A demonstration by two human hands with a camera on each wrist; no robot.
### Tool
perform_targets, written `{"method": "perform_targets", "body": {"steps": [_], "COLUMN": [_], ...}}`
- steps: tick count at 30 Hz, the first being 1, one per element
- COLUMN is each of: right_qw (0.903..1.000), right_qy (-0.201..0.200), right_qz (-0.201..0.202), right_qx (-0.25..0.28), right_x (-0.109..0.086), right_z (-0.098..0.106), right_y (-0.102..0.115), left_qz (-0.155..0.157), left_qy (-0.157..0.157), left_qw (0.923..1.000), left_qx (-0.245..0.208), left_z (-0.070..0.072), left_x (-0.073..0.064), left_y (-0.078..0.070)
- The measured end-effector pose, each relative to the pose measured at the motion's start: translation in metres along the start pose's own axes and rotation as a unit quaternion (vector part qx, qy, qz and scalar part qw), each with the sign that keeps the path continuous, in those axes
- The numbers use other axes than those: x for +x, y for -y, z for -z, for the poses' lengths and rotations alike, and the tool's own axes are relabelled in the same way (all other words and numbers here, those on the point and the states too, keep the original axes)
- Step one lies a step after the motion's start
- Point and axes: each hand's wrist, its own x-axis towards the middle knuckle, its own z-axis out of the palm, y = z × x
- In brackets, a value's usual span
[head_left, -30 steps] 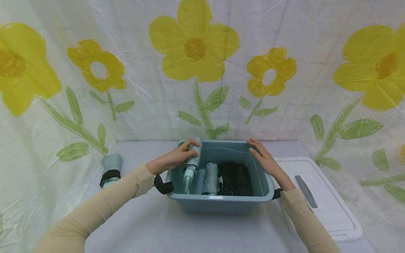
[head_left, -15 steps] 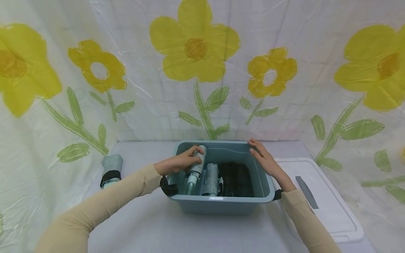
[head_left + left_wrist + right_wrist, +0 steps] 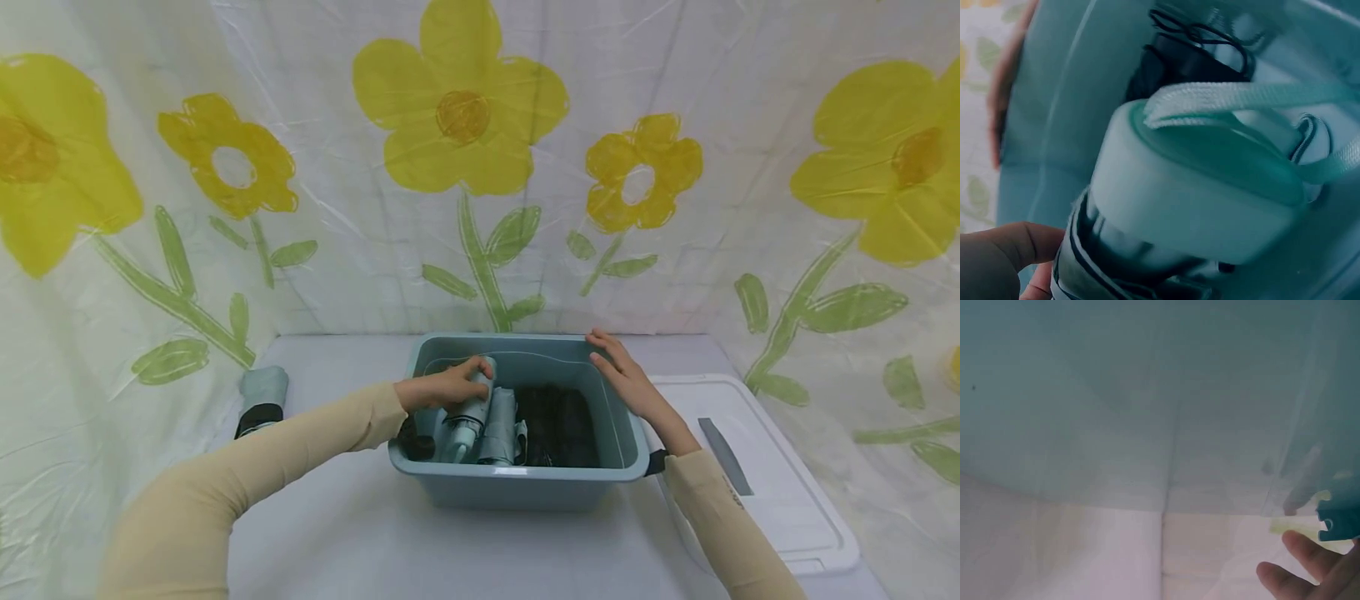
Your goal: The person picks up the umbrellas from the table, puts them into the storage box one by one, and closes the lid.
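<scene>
My left hand [image 3: 452, 387] grips a folded light grey-green umbrella [image 3: 472, 408] inside the blue-grey plastic bin [image 3: 517, 490], near its left wall. The umbrella tilts, its mint handle end toward me. The left wrist view shows that mint handle [image 3: 1191, 187] and its looped strap close up. Just right of it lies a folded grey umbrella [image 3: 498, 425], then black folded bundles [image 3: 558, 423] that look like umbrellas. At the bin's right rim, my right hand [image 3: 630, 382] rests with fingers extended; the right wrist view shows its fingers [image 3: 1307, 550] by the bin's outer wall.
Another folded pale green umbrella [image 3: 265, 390] with a black band lies on the table at left, partly behind my left sleeve. A white lid [image 3: 795, 492] with a grey handle lies to the bin's right. A flower-printed curtain [image 3: 337, 275] hangs behind.
My left hand has moved right and down into the bin with the umbrella, bringing it close beside the grey one. The right hand has stayed on the rim.
</scene>
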Motion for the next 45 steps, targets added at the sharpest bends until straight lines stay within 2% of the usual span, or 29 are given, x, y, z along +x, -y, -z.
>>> {"method": "perform_targets", "body": {"steps": [7,12,18,24,28,33,38,43,44,45], "right_qw": [0.9997,0.9998,0.9998,0.9997,0.9999,0.9999,0.9999,0.9998,0.9998,0.9998], "right_qy": [-0.006,-0.006,-0.005,-0.001,0.001,0.007,0.000,-0.005,-0.004,-0.004], "right_qz": [-0.001,0.003,0.004,0.000,-0.006,-0.008,-0.009,0.001,0.002,0.000], "right_qx": [-0.024,-0.017,-0.020,-0.023,-0.014,0.000,-0.015,-0.022,-0.021,-0.021], "right_x": [0.010,0.010,0.011,0.010,0.005,0.000,0.005,0.010,0.010,0.010], "right_z": [-0.002,-0.004,-0.007,-0.008,-0.005,-0.004,-0.004,-0.004,-0.003,-0.003], "right_y": [-0.030,-0.036,-0.037,-0.033,-0.016,0.003,-0.017,-0.031,-0.032,-0.032], "left_qz": [0.008,0.018,0.049,0.076,0.094,0.126,0.131,0.149,0.144,0.143], "left_qy": [0.040,0.033,0.007,0.003,-0.001,-0.002,0.014,0.044,0.057,0.059], "left_qw": [0.9979,0.9971,0.9958,0.9917,0.9893,0.9870,0.9872,0.9845,0.9840,0.9826], "left_qx": [0.050,0.067,0.077,0.104,0.112,0.100,0.090,0.082,0.089,0.103], "left_z": [-0.005,-0.010,-0.015,-0.018,-0.022,-0.026,-0.027,-0.024,-0.021,-0.021], "left_x": [0.005,0.008,0.015,0.018,0.020,0.022,0.026,0.040,0.052,0.056], "left_y": [0.004,0.006,0.009,0.008,0.006,0.005,0.005,0.011,0.019,0.020]}}
